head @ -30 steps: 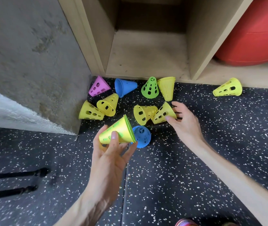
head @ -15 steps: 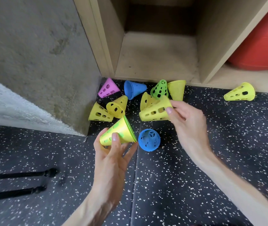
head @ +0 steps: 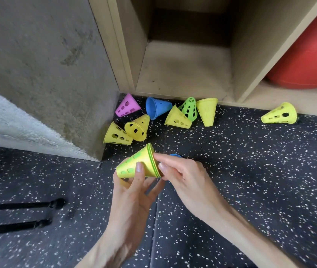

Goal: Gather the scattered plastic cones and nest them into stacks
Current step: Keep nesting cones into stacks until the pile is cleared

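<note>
Speckled black rubber floor (head: 250,180) carries everything, with a concrete wall (head: 37,64) at the left and a wooden cubby shelf (head: 182,70) behind, a red exercise ball (head: 312,60) in its right bay. Loose cones lie on their sides along the shelf's foot: a lone yellow cone (head: 279,114) well apart at the right, then a cluster of a yellow cone (head: 206,111), green cone (head: 189,109), blue cone (head: 157,110), magenta cone (head: 127,108) and three more yellow ones. The left hand (head: 132,192) holds the nested stack (head: 138,164) off the floor, thumb and fingers wrapped round its body, wide mouth turned right. The right hand (head: 188,180) pinches at the stack's rim with thumb and forefinger, apparently seating a cone inside. To do it well, keep both axes in line and push straight until the rims (head: 152,161) meet evenly; a tilted push would likely jam. A blue cone (head: 176,155) peeks out behind the right fingers.
</note>
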